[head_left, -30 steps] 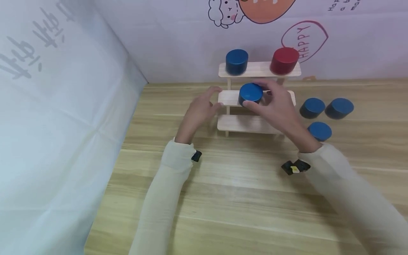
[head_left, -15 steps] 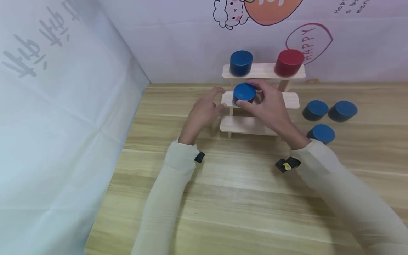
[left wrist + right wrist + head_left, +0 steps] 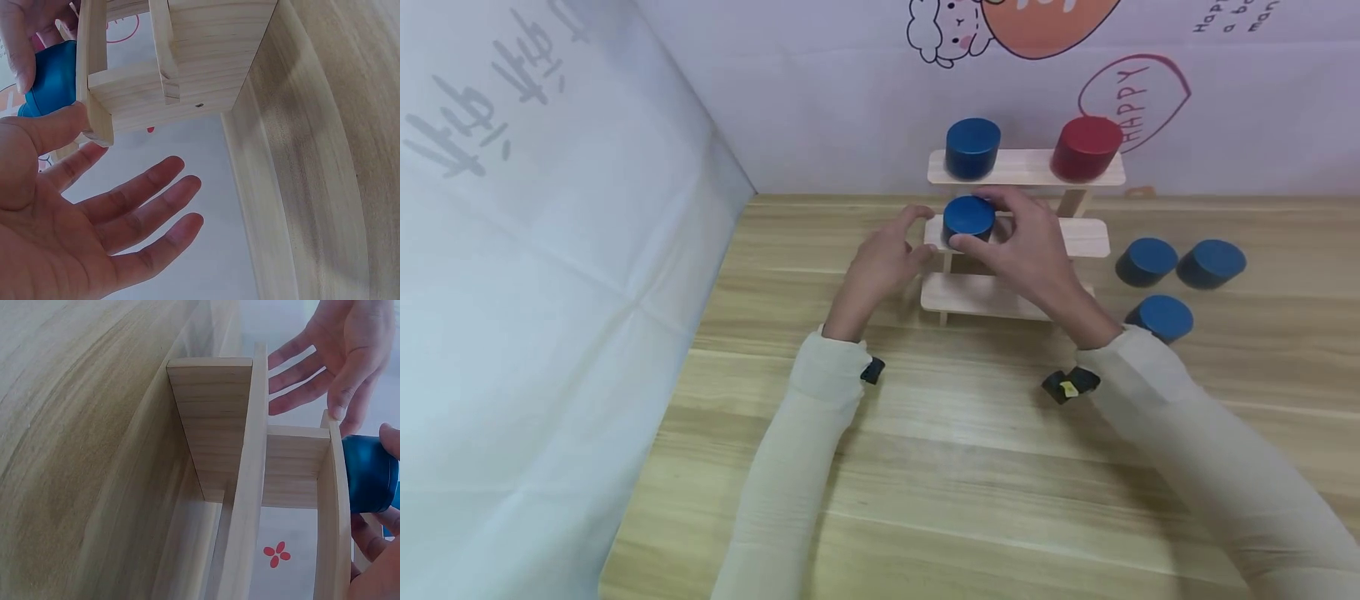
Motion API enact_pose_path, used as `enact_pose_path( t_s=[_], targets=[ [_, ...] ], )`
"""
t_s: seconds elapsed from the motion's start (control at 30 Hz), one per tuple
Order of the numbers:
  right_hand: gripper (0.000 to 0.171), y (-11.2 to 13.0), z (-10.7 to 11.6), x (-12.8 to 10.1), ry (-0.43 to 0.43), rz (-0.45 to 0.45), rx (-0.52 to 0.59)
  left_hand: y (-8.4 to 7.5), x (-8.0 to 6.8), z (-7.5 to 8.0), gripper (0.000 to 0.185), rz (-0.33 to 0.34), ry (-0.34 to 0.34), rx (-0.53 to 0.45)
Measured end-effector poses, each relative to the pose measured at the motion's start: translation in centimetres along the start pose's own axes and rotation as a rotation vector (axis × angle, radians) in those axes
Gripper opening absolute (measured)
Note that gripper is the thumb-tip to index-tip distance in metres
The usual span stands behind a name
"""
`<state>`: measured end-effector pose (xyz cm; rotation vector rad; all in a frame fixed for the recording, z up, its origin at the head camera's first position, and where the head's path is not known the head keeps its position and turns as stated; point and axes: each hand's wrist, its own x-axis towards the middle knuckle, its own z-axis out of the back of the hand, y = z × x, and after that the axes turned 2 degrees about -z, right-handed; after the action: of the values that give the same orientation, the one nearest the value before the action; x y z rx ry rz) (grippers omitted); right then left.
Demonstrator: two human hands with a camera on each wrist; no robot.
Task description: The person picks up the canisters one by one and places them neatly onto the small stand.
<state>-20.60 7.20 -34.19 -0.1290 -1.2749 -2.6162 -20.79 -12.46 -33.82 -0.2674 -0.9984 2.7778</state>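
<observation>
Wood-grain table (image 3: pixel 962 467) underneath, white printed cloth (image 3: pixel 820 108) behind it and along the left. Two cream sleeves (image 3: pixel 797 442) over the table. Three-shelf wooden rack (image 3: pixel 1086 237) stands near the table's back edge.

Right hand (image 3: pixel 1033 250): grasping a blue cylinder (image 3: pixel 968 217) between thumb and fingers. That cylinder is upright on the middle shelf, at its left end; right wrist view shows its base against the board. Left hand (image 3: pixel 880 262): thumb and index finger pinch the left end of the same shelf, just beside the cylinder; other three fingers extended.

Top shelf: second blue cylinder (image 3: pixel 972 150) at left, red cylinder (image 3: pixel 1086 150) at right, well apart. On the table, right of the rack: two rear blue cylinders (image 3: pixel 1147 262) just beside each other, plus a front blue cylinder (image 3: pixel 1163 317), partly hidden by the right sleeve.

Smallest: black wrist piece (image 3: pixel 873 370) at the left cuff; another with a yellow patch (image 3: pixel 1068 389) at the right cuff.
</observation>
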Motion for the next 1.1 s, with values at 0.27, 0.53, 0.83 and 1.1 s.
enact_pose_path(
  t_s=[0.27,0.53,0.83,1.1],
  targets=[
    [0.068,0.0,-0.1,0.0,-0.005,-0.003,-0.014,0.2,0.0,-0.1,0.048,-0.01,-0.006,0.004],
    [0.069,-0.3,0.3,-0.5,-0.052,0.021,-0.003,0.0,0.0,0.0,0.049,0.006,0.002,0.011],
    [0.066,-0.7,1.5,-1.7,-0.091,0.073,-0.006,0.1,0.0,0.0,0.048,-0.024,-0.003,0.007],
    [0.067,-1.3,2.9,-2.6,-0.082,0.078,-0.019,0.0,0.0,0.1,0.05,-0.027,0.003,-0.017]
  ],
)
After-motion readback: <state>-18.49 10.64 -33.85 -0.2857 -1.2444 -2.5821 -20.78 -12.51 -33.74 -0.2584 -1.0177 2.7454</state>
